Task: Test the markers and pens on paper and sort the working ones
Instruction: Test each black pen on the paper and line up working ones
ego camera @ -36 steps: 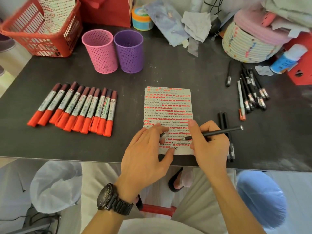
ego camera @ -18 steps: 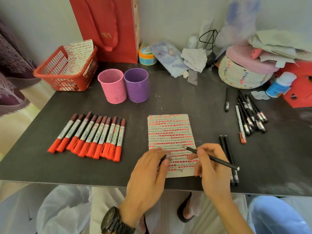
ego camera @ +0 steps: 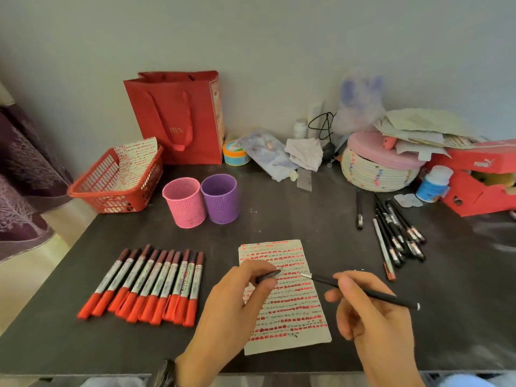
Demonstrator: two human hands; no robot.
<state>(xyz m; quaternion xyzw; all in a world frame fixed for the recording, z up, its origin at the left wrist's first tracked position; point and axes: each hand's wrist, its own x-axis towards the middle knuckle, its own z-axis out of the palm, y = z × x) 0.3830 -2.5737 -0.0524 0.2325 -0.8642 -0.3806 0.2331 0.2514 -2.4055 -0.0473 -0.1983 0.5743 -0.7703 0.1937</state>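
- The right hand point(ego camera: 371, 311) pinches a slim black pen point(ego camera: 385, 296) in its fingers, the bare tip hovering over the red-dashed paper sheet point(ego camera: 296, 317) on the dark worktop point(ego camera: 307, 219).
- The left hand point(ego camera: 237, 300) pinches the dark pen cap point(ego camera: 269, 275), which faces the tip.
- Recapping seems in hand; next, tip and cap must line up.
- The perforated pink cup point(ego camera: 184, 202) and its purple twin point(ego camera: 220, 198) stand beyond the sheet, with the path to them open.
- A row of red-capped markers point(ego camera: 150, 283) lies to the left, loose black pens point(ego camera: 396, 230) to the right.

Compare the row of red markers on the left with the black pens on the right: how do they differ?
The red markers lie side by side in a neat row; the black pens lie in a loose, overlapping bunch. The markers are thick, red and silver; the pens are slim and mostly dark. Both groups lie flat on the dark table.
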